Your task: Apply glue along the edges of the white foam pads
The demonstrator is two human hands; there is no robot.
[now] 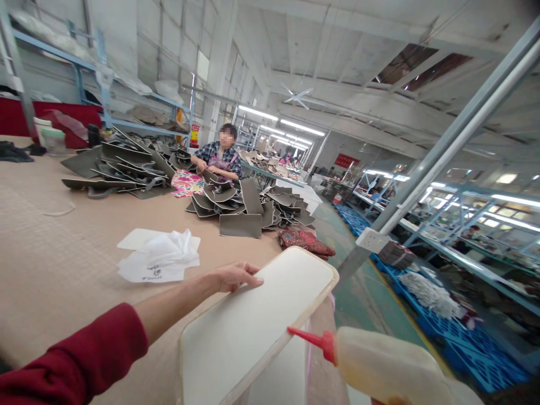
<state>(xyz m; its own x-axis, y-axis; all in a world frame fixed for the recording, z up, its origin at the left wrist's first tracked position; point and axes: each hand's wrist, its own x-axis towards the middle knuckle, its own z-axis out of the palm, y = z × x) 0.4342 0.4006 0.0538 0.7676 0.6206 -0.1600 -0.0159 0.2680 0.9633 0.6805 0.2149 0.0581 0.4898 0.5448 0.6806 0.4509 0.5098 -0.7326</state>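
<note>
My left hand [237, 277] grips the far long edge of a white panel [264, 320] with rounded corners, thumb on top and the other fingers mostly hidden. The panel is held tilted above the table's front edge, with a yellowish band along its border. From the lower right comes a translucent squeeze bottle [383, 357] with yellowish liquid inside. Its red nozzle [312, 338] points left, the tip at the panel's near edge. Only a sliver of my right hand [390, 401] shows under the bottle, which it holds. Another white panel [280, 371] is partly visible below.
Crumpled white sheets [162, 259] with handwriting lie on the brown tabletop [54, 236]. Beyond are heaps of dark grey panels [240, 225] and folded patterned red cloth [306, 243]. A co-worker [219, 154] is behind the heaps. A metal post [400, 208] rises at right, near blue pallets [468, 343].
</note>
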